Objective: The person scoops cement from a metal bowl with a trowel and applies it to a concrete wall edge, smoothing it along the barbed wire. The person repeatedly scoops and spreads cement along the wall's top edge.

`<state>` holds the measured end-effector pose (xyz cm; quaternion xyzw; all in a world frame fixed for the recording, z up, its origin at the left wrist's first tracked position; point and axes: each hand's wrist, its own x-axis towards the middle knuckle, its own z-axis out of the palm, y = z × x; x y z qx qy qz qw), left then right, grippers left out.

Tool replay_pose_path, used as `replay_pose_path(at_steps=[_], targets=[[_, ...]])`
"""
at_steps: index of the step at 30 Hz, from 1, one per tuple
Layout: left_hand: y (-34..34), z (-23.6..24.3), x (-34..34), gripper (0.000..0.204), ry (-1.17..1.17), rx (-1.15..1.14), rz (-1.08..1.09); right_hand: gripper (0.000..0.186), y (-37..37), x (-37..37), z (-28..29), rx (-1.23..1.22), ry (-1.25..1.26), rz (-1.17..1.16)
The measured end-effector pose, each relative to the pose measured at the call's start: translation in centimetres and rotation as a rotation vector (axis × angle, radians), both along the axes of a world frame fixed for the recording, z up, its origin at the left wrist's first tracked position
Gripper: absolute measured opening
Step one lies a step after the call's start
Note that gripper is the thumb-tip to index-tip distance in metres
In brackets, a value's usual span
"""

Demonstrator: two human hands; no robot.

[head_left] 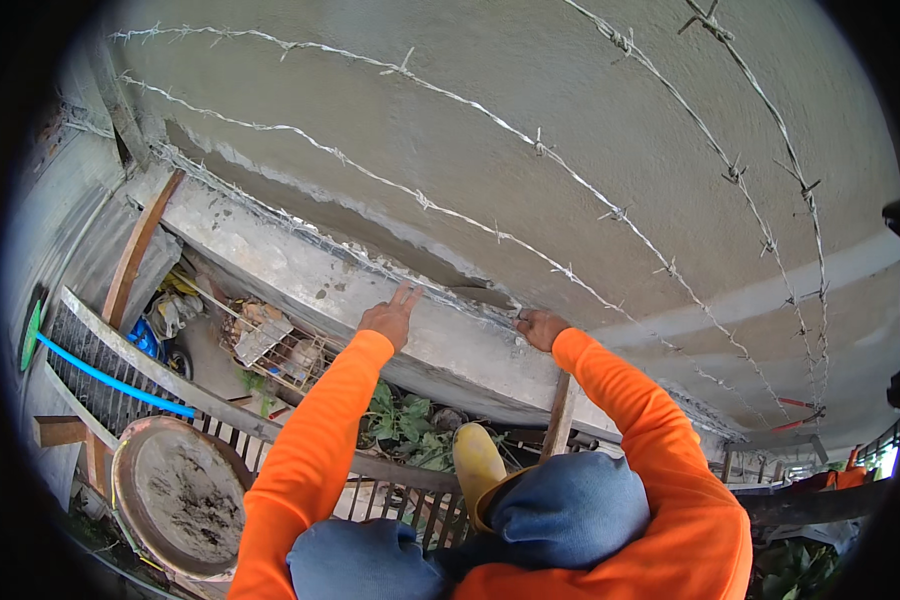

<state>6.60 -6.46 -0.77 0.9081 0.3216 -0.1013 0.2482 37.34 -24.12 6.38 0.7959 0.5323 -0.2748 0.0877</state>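
Observation:
My left hand rests on the grey concrete ledge with fingers stretched and apart, holding nothing, near its inner edge. My right hand is at that edge further right, fingers curled; whatever they hold, if anything, is too small to make out. A pale, wire-like strand runs along the edge close to both hands. Behind it rises a grey plastered wall with a dark uneven band at its foot. Barbed wire stretches in several strands across the view above my hands.
Below are my yellow boot, slatted metal bars, a round basin with grey residue, a blue hose and wooden boards. A rusty crate and plants lie under the ledge. Red tools or rods show far right.

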Motion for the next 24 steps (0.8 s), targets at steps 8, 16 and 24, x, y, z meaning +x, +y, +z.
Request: replay_pose_path(at_steps=[8, 16, 24], targets=[[1.7, 1.7, 2.4, 0.097, 0.010, 0.064, -0.024, 0.045, -4.4, -1.6, 7.2, 0.334, 0.055, -0.007], [5.5, 12.2, -9.4, 0.072, 0.049, 0.113, -0.173, 0.036, -11.8, -12.0, 6.9, 0.259, 0.493, -0.048], [0.7, 24.6, -44.5, 0.057, -0.402, 0.223, 0.592, 0.037, -4.4, -19.8, 7.6, 0.002, 0.468, 0.344]])
